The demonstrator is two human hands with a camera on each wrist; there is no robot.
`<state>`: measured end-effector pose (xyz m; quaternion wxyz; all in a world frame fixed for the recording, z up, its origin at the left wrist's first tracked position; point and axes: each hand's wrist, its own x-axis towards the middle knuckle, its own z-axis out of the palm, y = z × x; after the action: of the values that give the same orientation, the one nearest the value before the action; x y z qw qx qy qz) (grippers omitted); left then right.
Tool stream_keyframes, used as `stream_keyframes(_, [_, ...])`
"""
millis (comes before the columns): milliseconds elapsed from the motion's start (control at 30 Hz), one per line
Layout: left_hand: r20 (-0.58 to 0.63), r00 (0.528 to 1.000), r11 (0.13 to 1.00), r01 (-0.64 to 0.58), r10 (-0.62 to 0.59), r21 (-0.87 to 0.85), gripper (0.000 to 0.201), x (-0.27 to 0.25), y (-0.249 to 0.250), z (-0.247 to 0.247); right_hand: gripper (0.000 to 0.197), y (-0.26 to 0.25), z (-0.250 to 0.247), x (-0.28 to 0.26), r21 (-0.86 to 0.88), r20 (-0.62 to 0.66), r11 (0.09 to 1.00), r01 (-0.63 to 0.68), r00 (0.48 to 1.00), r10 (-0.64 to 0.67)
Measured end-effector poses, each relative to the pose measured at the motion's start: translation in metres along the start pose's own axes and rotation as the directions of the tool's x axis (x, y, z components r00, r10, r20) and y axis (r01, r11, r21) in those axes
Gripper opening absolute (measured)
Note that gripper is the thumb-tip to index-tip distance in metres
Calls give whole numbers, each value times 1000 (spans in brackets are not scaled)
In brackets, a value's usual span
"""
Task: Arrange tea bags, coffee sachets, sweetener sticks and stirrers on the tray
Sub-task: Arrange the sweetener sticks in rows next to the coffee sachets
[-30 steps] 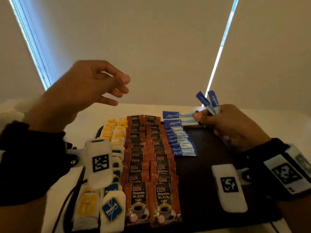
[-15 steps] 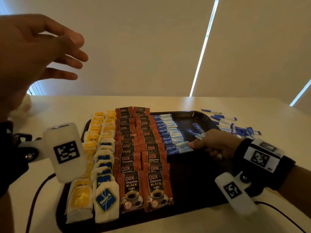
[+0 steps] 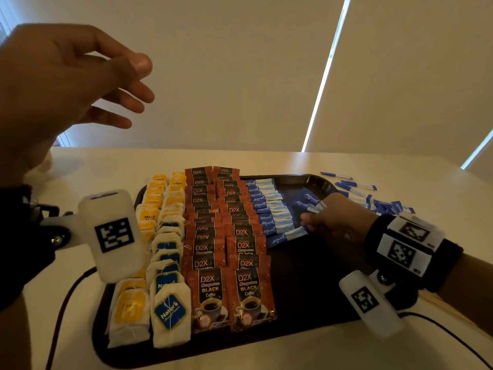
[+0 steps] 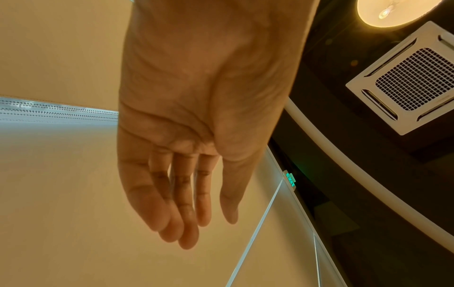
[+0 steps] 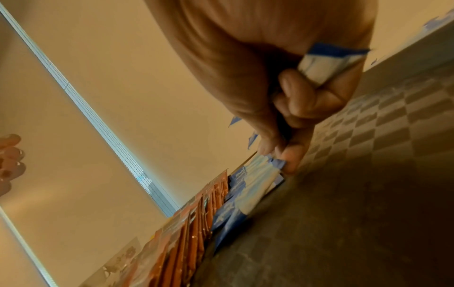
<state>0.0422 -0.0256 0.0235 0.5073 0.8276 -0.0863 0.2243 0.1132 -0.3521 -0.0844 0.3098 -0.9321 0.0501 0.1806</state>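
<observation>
On the dark tray [image 3: 306, 303], a right hand [image 3: 336, 217] gripping spare Equal sweetener sticks [image 3: 306, 200] sets one at the row's [image 3: 269, 209] near end; overlapping evenly keeps it neat. The left hand [image 3: 53, 84] hovers relaxed, empty.

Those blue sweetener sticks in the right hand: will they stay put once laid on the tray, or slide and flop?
The sweetener sticks look thin and light, and probably bend a little. The laid row lies flat and overlapping, so rolling seems unlikely. A nudge from the right hand could shift it on the tray.
</observation>
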Motion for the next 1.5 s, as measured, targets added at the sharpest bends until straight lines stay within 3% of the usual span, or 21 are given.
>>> stream_keyframes(100, [-2,1000,1000,3,-3,3,62,0,0,-1,24,-1,-4,-3,38,4,999,32,999,-32])
stream_keyframes(300, [-49,998,1000,27,-27,10,36,1,-1,5,24,-1,-17,-11,68,49,998,10,999,-13])
stream_keyframes(500, [-30,999,1000,20,-20,8,33,-1,2,8,23,-1,-12,-8,-50,128,999,-12,992,18])
stream_keyframes(833, [-8,1000,999,16,-16,27,29,-4,4,7,25,-1,-9,-8,30,152,999,-23,988,18])
stream_keyframes(967, [-2,1000,999,13,-13,49,29,-4,4,6,18,1,-8,-10,-14,76,995,98,992,-97])
stream_keyframes(1033, [-5,1000,998,13,-12,57,29,-5,4,5,18,2,-6,-14,-271,32,924,270,962,-272])
stream_keyframes(1100, [-4,1000,998,10,-10,62,28,-6,5,6,9,-1,-6,-21,-475,110,771,423,898,-425])
stream_keyframes(1133, [-5,1000,998,8,-8,66,27,-6,5,6,8,-2,-6,-23,-509,192,719,474,876,-442])
stream_keyframes(1200, [-5,1000,997,8,-8,77,26,-7,6,8,15,-6,-5,-23,-567,354,641,518,855,-378])
stream_keyframes(1267, [-1,1000,997,6,-6,82,27,-8,7,9,28,-9,-4,-19,-627,430,580,519,852,-298])
stream_keyframes(1500, [-17,1000,996,2,-1,91,27,-13,9,11,40,-11,8,-9,-717,451,451,532,847,-282])
